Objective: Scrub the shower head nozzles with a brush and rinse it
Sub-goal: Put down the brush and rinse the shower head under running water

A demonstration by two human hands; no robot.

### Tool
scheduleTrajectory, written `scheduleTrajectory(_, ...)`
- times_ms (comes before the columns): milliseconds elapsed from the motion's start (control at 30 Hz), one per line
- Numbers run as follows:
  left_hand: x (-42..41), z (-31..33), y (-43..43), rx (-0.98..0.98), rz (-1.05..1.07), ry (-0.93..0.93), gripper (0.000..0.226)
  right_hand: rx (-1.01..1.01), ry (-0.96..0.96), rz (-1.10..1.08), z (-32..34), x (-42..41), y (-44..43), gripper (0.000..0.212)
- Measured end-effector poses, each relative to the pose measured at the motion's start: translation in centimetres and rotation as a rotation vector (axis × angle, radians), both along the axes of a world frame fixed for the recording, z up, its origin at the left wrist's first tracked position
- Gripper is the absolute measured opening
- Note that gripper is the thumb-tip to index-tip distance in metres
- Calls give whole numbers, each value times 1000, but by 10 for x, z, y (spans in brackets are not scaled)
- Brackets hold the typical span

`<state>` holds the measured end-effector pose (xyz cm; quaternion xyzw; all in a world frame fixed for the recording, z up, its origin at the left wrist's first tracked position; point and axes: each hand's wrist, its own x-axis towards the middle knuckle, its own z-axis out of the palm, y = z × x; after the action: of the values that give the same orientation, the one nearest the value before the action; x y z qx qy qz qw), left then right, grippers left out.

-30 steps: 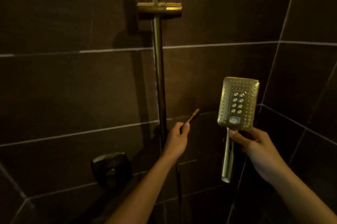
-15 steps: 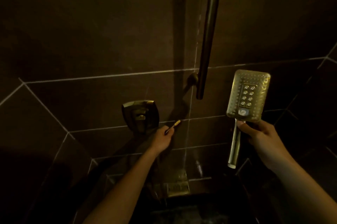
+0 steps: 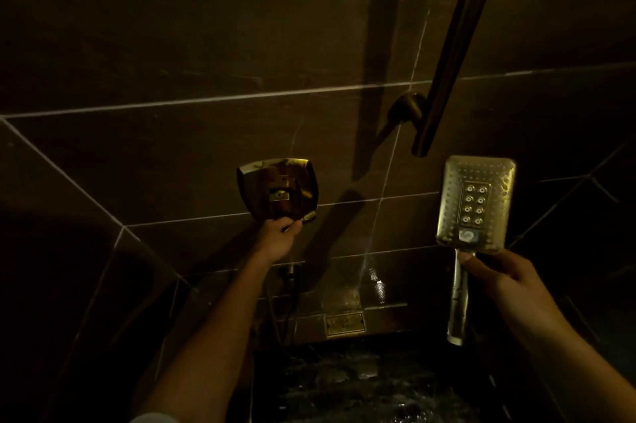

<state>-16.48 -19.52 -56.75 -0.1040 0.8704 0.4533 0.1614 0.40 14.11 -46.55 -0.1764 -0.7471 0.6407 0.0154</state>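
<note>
Shower head (image 3: 476, 204) upright in right hand (image 3: 499, 276); brush (image 3: 307, 217) in left hand (image 3: 277, 238).

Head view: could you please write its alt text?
The right hand holds a rectangular gold shower head, nozzles facing the camera; the left hand grips a thin brush at the lower edge of a square gold wall valve.

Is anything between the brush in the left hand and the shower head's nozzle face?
Nothing visible does. The left hand holds the brush by the valve plate; the right hand holds the shower head. Only open air lies between; the rail ends above that gap.
</note>
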Motion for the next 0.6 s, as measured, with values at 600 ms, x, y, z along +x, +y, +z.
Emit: scheduleTrajectory(600, 11, -2, 3, -136, -63, 75, 24, -73, -63, 10, -26, 3, 1, 21)
